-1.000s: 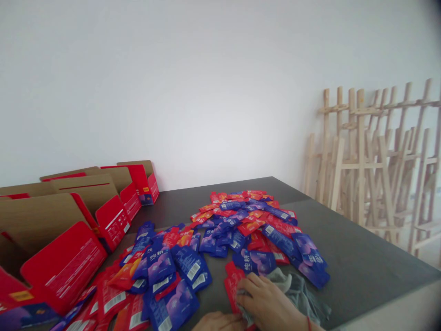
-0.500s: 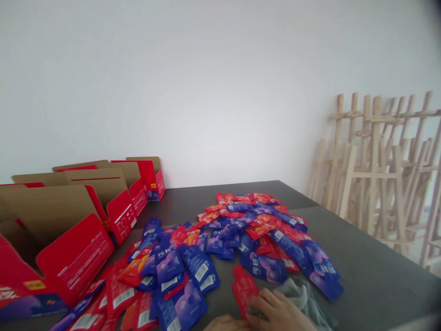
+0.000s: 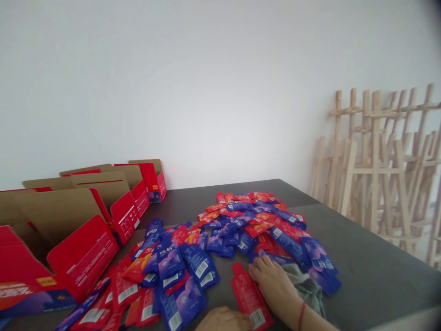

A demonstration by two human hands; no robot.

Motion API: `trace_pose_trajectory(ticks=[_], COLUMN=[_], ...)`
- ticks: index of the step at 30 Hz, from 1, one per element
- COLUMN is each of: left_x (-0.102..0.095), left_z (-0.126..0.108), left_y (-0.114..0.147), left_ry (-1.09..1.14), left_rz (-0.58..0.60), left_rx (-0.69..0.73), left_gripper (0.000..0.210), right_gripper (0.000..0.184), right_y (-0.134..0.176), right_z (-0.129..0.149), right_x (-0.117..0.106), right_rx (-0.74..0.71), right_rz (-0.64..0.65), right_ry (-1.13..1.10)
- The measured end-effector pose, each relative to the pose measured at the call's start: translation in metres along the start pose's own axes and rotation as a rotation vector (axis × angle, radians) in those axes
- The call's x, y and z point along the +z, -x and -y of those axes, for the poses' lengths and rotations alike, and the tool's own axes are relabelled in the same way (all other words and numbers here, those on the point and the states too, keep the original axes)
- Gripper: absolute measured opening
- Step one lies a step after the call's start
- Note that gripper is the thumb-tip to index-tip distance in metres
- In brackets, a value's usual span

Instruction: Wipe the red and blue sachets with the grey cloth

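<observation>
My left hand is at the bottom edge, its fingers closed on the lower left corner of a red spout pouch with a barcode. That pouch lies flat on the table, cap end away from me. My right hand, with a red string on its wrist, is at the near edge of the right-hand pile, fingers bent over the left end of a blue spout pouch. The thumb's grip is mostly hidden. A crumpled grey-green cloth lies against the right hand, partly behind it.
A heap of red and blue pouches spreads across the table's middle; another pile lies nearer left. Open red cardboard boxes line the left side. Wooden easels lean beyond the right edge of the dark table.
My right hand has moved from the red pouch up and away to the blue pouch, uncovering the red one's lower half. The left hand stays low. The cloth has shifted slightly. The view has tilted slightly.
</observation>
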State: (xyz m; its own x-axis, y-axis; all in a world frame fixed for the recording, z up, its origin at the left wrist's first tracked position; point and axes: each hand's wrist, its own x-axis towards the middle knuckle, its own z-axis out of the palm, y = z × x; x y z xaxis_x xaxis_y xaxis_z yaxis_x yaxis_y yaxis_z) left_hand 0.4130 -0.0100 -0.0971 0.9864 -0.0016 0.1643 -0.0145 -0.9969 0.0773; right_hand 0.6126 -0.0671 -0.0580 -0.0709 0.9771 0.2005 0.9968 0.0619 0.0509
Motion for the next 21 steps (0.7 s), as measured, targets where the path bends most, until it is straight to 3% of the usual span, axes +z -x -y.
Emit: trace_pose_trajectory(ticks=[5, 10, 13, 15, 18, 21], left_x=[-0.018, -0.036, -0.065, -0.092, -0.131, -0.153], left_z=[0.000, 0.002, 0.007, 0.012, 0.024, 0.043], left_y=[-0.020, -0.053, -0.054, -0.042, -0.012, 0.022], left_ry=[-0.096, -0.261, -0.297, -0.276, -0.273, -0.315], left_rz=[-0.050, 0.019, 0.095, 0.151, 0.202, 0.223], left_rx=[0.024, 0.183, 0.227, 0.154, -0.114, -0.320], left_gripper=[0.025, 0.009, 0.011, 0.015, 0.014, 0.018], right_gripper=[0.049, 0.053, 0.055, 0.056, 0.058, 0.059], right_y=[0.026, 0.029, 0.030, 0.031, 0.029, 0.026], right_z=[-0.036, -0.043, -0.043, -0.045, -0.047, -0.045], right_x=[0.005, 0.000, 0.004, 0.009, 0.013, 0.014], right_rx=[0.158, 0.114, 0.089, 0.071, 0.036, -0.006], right_rz=[-0.020, -0.079, -0.093, -0.096, -0.081, -0.048], right_ry=[-0.009, -0.159, -0.207, -0.219, -0.228, -0.228])
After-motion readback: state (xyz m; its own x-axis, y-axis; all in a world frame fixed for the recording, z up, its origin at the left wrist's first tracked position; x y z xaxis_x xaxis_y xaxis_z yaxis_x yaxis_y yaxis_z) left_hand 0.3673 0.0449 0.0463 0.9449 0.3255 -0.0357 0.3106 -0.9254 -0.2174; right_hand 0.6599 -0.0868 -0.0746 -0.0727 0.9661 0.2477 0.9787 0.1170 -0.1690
